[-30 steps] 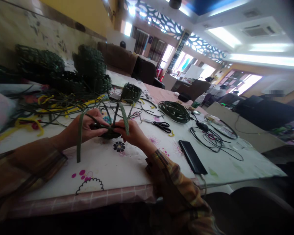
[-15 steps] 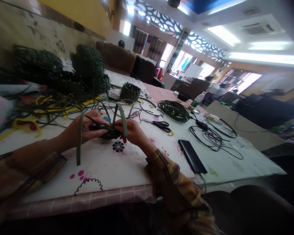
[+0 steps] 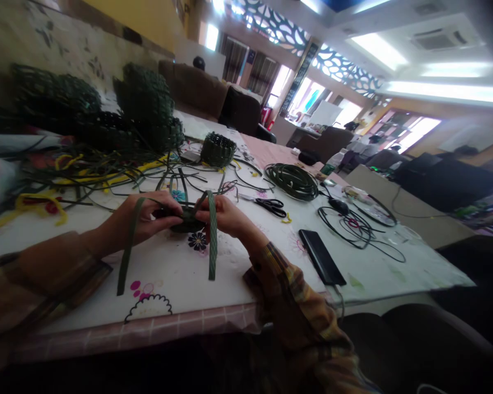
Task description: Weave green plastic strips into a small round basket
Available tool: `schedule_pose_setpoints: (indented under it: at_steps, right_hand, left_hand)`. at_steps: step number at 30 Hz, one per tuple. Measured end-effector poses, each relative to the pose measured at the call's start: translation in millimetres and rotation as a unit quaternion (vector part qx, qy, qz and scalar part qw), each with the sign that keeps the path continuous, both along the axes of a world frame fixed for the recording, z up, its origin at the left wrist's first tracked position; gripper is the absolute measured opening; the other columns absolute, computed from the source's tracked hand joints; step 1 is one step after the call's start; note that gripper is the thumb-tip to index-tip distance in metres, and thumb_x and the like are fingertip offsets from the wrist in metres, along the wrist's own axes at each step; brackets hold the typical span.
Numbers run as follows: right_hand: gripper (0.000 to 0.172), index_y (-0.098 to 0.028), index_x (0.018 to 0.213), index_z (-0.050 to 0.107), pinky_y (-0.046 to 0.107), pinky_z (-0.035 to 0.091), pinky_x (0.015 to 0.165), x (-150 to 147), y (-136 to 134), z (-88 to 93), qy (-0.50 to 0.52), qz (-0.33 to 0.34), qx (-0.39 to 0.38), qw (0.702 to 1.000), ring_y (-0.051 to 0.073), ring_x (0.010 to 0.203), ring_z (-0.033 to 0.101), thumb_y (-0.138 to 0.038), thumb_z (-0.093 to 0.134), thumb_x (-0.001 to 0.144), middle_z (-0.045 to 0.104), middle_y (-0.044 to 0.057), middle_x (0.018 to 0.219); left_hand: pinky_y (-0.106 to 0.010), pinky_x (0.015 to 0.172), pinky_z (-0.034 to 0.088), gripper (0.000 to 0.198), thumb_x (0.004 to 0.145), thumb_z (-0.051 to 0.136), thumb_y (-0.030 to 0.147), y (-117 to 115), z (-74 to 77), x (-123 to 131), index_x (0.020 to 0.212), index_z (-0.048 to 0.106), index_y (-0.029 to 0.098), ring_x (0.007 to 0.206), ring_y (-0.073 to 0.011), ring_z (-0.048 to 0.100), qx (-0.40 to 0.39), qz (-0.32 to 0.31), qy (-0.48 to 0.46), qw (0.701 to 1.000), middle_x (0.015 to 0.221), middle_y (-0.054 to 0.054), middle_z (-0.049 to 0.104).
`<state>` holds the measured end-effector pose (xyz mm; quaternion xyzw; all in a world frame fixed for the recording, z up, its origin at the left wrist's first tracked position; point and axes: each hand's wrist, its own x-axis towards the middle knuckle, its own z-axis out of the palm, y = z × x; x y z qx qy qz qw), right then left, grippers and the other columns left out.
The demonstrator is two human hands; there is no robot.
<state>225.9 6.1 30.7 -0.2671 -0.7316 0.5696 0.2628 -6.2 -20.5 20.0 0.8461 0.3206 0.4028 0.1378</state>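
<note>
Fingers point(image 3: 170, 221) pinch dk-grn woven pc point(image 3: 188, 225); flat x-hatched strip point(image 3: 212, 243) hangs.

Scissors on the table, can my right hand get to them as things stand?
Probably yes: the scissors lie to the right of your right hand, with only patterned tablecloth showing between. That hand is pinching the green woven piece, though, so it would likely have to let go first.

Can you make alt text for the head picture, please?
Bare left hand and right hand hold a small, dark-green woven strip piece over a white flowered tablecloth. To the right lie black-handled metal scissors and a round green coil; behind, a round green woven basket.
</note>
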Motion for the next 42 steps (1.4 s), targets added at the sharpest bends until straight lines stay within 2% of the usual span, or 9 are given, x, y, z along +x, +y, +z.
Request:
schedule_pose_setpoints:
  at_steps: [3, 9, 12, 18, 22, 25, 30, 35, 42]
  right_hand:
    - [0.013, -0.015, 0.082, 0.06, 0.017, 0.047, 0.038, 1, 1, 0.4, -0.01, 0.005, -0.004, 1.0, 0.007, 0.044, 0.057, -0.028, 0.062, 0.084, 0.054, -0.006, 0.063]
    - [0.009, -0.014, 0.08, 0.059, 0.013, 0.041, 0.038, 1, -3, 3.8, -0.038, -0.023, 0.021, 0.999, 0.006, 0.045, 0.057, -0.02, 0.058, 0.086, 0.055, -0.006, 0.062]
    - [0.007, -0.014, 0.082, 0.06, 0.015, 0.044, 0.039, 0, -5, 6.9, -0.05, -0.022, 0.013, 0.998, 0.008, 0.044, 0.06, -0.019, 0.057, 0.086, 0.056, -0.005, 0.062]
    - [0.009, -0.013, 0.078, 0.061, 0.014, 0.04, 0.036, -2, -9, 9.0, -0.062, -0.049, 0.056, 0.995, 0.009, 0.044, 0.062, -0.017, 0.056, 0.085, 0.061, -0.004, 0.064]
    - [0.011, -0.013, 0.09, 0.063, 0.015, 0.043, 0.038, 0, -6, 6.6, -0.038, -0.009, 0.029, 0.999, 0.01, 0.046, 0.064, -0.02, 0.056, 0.089, 0.066, -0.002, 0.072]
    - [0.013, -0.013, 0.096, 0.064, 0.015, 0.044, 0.04, 1, -4, 6.3, -0.046, 0.01, 0.035, 0.998, 0.009, 0.047, 0.064, -0.019, 0.054, 0.091, 0.066, -0.001, 0.076]
    - [0.013, -0.014, 0.098, 0.064, 0.015, 0.044, 0.043, 2, -5, 6.5, -0.081, 0.028, 0.064, 0.994, 0.007, 0.047, 0.063, -0.019, 0.052, 0.093, 0.066, -0.002, 0.077]
    - [0.009, -0.016, 0.086, 0.058, 0.015, 0.045, 0.047, -1, -6, -0.9, -0.038, -0.023, 0.116, 0.992, 0.007, 0.055, 0.061, -0.019, 0.052, 0.093, 0.057, -0.004, 0.074]
    - [0.009, -0.015, 0.091, 0.06, 0.017, 0.05, 0.045, -6, -9, 1.9, -0.02, -0.012, 0.02, 1.0, 0.008, 0.051, 0.061, -0.015, 0.052, 0.09, 0.059, -0.004, 0.072]
  left_hand:
    - [-0.027, 0.07, 0.054, 0.021, 0.087, 0.069, 0.031, -3, -1.9, 2, 0.104, 0.071, 0.02, 0.079, -0.0162, 0.065, -0.004, 0.0, -0.022, 1.0, 0.09, -0.004, 0.068]
    - [-0.027, 0.069, 0.054, 0.014, 0.087, 0.069, 0.029, -1, -3.3, 2, 0.097, 0.075, 0.023, 0.081, -0.0168, 0.066, 0.039, -0.02, -0.028, 0.999, 0.09, -0.005, 0.069]
    - [-0.026, 0.071, 0.053, 0.013, 0.087, 0.07, 0.026, 0, -3.2, 2, 0.097, 0.075, 0.022, 0.08, -0.0156, 0.066, 0.066, -0.027, -0.018, 0.997, 0.09, -0.005, 0.068]
    - [-0.026, 0.071, 0.053, 0.012, 0.088, 0.068, 0.023, -2, -0.2, 4, 0.096, 0.075, 0.021, 0.079, -0.0149, 0.065, 0.08, -0.029, -0.005, 0.996, 0.09, -0.004, 0.069]
    - [-0.027, 0.072, 0.052, 0.014, 0.088, 0.068, 0.024, -1, -0.5, 2, 0.1, 0.075, 0.022, 0.079, -0.0153, 0.065, 0.08, -0.022, -0.002, 0.997, 0.09, -0.004, 0.07]
    - [-0.028, 0.072, 0.051, 0.016, 0.088, 0.068, 0.025, 1, -2.2, 1, 0.102, 0.075, 0.022, 0.08, -0.016, 0.065, 0.071, -0.016, 0.0, 0.997, 0.091, -0.004, 0.07]
    - [-0.027, 0.069, 0.049, 0.012, 0.089, 0.064, 0.025, 1, 0.6, 2, 0.091, 0.074, 0.02, 0.077, -0.0153, 0.062, 0.009, -0.034, -0.001, 0.999, 0.084, -0.003, 0.066]
    - [-0.029, 0.072, 0.048, 0.014, 0.089, 0.062, 0.028, 4, 6.1, 0, 0.084, 0.072, 0.019, 0.078, -0.0167, 0.061, -0.054, -0.015, 0.011, 0.998, 0.083, -0.003, 0.065]
    - [-0.029, 0.069, 0.049, 0.015, 0.088, 0.061, 0.028, 4, 6.6, 2, 0.081, 0.071, 0.02, 0.075, -0.0167, 0.061, -0.094, -0.034, 0.006, 0.995, 0.077, -0.002, 0.065]
